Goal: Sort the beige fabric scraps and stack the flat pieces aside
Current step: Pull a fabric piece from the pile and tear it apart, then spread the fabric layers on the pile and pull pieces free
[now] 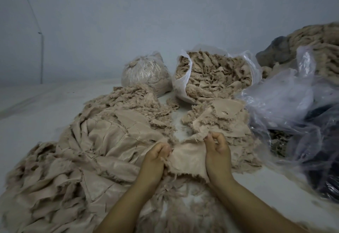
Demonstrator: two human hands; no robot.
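Between my hands near the bench's front edge, the beige scrap (187, 159) hangs stretched: left hand (156, 156) and right hand (217, 152) pinch opposite sides, flat stack (102, 144) leftward, nearer my left.

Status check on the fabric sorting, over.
Left hand and right hand both grip one beige scrap, stretched between them. Flat pieces piled left. Loose scraps crowd ahead; nothing blocking.
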